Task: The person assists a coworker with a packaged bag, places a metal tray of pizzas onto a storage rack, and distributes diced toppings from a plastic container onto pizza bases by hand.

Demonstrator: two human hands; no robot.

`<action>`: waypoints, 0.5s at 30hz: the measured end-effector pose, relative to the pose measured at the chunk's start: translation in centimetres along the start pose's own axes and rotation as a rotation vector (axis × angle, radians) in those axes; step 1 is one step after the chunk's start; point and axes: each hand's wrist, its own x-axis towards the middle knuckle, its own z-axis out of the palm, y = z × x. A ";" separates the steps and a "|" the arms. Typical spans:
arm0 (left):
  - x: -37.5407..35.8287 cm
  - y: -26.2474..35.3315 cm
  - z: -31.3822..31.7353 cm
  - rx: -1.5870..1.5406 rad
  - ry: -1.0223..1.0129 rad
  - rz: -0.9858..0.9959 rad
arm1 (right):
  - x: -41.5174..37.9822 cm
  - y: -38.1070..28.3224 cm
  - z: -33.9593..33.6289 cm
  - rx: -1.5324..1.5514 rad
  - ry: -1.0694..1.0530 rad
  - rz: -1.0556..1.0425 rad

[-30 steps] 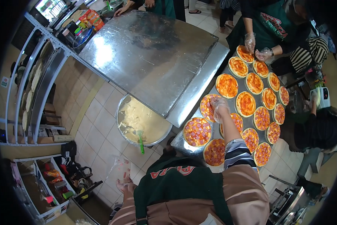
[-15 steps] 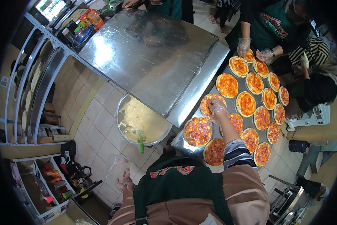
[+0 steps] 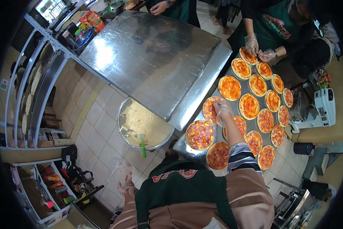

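My right hand [image 3: 224, 113], in a clear plastic glove, rests over a pizza [image 3: 208, 110] topped with sauce and pink diced meat. Its fingers are bunched on the pizza's right side, and whatever is between them is hidden. Low on the left, my left hand [image 3: 127, 189] grips a clear plastic bag [image 3: 120, 171] with a few pink pieces showing through. Close to my right hand lie a meat-topped pizza [image 3: 200, 135], another [image 3: 217, 155] nearer me, and a sauce-only pizza [image 3: 229, 88] farther off.
More pizzas cover the metal table [image 3: 234, 108]. Across it, a co-worker's gloved hands [image 3: 260, 49] work at a sauced pizza [image 3: 249, 55]. A large steel worktop [image 3: 148, 57] stands ahead. Below its edge sits a bowl of pale dough [image 3: 144, 124] with a green-handled tool [image 3: 142, 147]. A white mixer [image 3: 324, 108] stands right.
My right hand has shifted only slightly on the same pizza. The co-worker's gloved hands have come closer together. A bare hand shows more beyond the worktop, and a person at right has moved back.
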 end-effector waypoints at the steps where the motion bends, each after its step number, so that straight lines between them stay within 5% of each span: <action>1: 0.3 0.1 -0.3 0.015 -0.014 -0.027 | -0.4 -0.7 -0.1 0.131 0.055 0.029; 2: 0.7 0.2 -0.6 0.031 -0.028 -0.054 | -0.7 -1.4 -0.5 0.132 0.056 0.030; 4: 0.0 0.0 -0.3 0.017 -0.036 -0.030 | -0.8 -2.9 -1.1 -0.422 0.050 -0.062; 15: -3.7 -0.3 1.8 -0.069 0.031 0.011 | 0.8 -1.4 -1.5 -0.203 0.066 -0.064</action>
